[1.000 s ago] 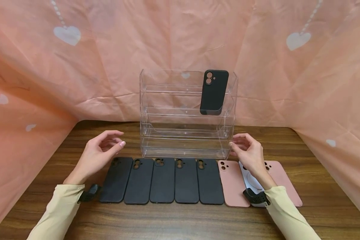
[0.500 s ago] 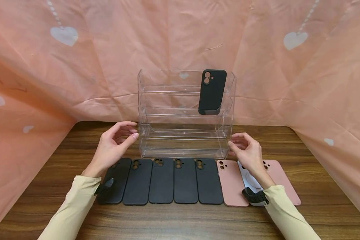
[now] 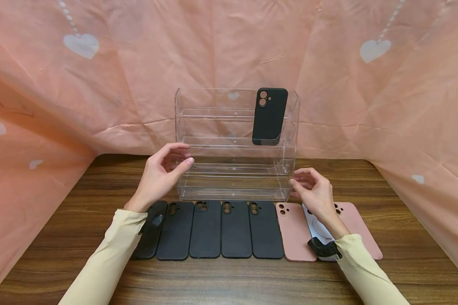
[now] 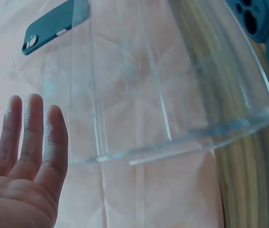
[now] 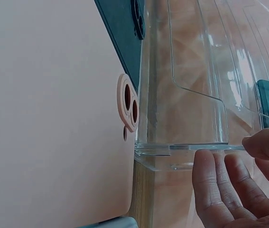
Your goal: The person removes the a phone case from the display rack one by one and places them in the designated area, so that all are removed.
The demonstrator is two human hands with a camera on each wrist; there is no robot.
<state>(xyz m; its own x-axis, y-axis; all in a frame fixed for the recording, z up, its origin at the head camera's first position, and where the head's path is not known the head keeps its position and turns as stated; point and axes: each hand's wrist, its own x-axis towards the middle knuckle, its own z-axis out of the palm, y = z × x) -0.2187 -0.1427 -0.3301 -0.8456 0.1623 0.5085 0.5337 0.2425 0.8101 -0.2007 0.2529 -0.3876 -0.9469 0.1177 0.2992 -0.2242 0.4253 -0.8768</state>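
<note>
A clear acrylic tiered display stand (image 3: 234,169) stands on the table, one black phone case (image 3: 270,116) upright in an upper tier near its right end. My left hand (image 3: 162,171) hovers in front of the stand's left side, fingers loosely bent and holding nothing; the left wrist view shows its fingers (image 4: 32,137) spread apart from the plastic. At the right side wall, my right hand (image 3: 314,190) pinches the edge, thumb on one face and fingertips (image 5: 204,164) against the outer face. Black cases (image 3: 206,231) and a pink case (image 3: 297,233) lie in a row before the stand.
Under the right wrist lies a white case with a ring (image 3: 320,228), partly hidden, beside another pink case (image 3: 360,231). The left forearm covers part of the leftmost black case (image 3: 149,250). Pink heart-printed cloth (image 3: 137,84) hangs behind the wooden table (image 3: 229,279) and along its sides.
My left hand has moved right and upward, from beside the stand to in front of its left side. The right hand stays at the right wall. The cases have not moved.
</note>
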